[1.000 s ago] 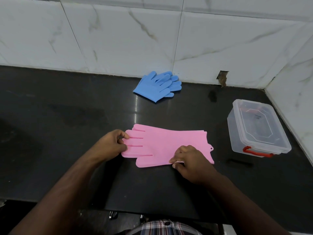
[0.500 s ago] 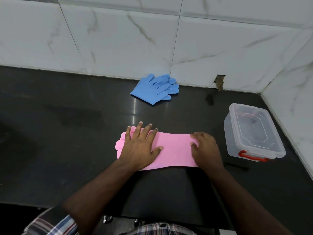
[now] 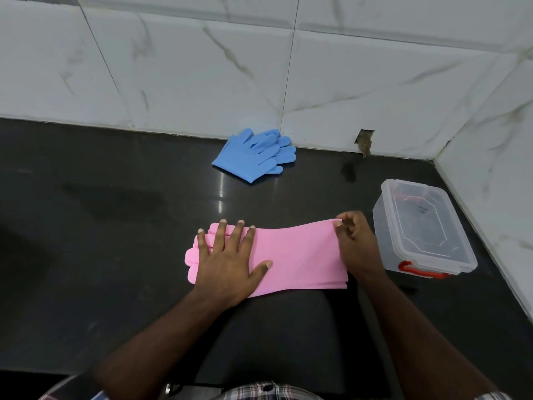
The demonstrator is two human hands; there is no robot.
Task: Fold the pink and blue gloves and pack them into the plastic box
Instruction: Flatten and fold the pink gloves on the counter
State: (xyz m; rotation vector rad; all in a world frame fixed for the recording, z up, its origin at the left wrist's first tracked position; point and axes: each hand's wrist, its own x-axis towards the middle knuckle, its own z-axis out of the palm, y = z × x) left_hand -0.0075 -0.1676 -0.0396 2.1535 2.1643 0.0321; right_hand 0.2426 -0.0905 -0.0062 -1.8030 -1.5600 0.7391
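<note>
the left hand (image 3: 227, 261) presses flat on the pink gloves (image 3: 300, 255) while the right hand (image 3: 356, 243) pinches the cuff corner, seemingly mid-fold; next, likely carry the cuff leftward over the fingers.

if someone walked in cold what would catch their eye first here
The bright pink gloves stretched across the middle of the black counter, with the left hand pressed flat on the finger end and the right hand pinching the cuff end. Next, the blue gloves lying at the back by the white tiled wall. Then the clear plastic box with its lid on and a red latch, to the right.
</note>
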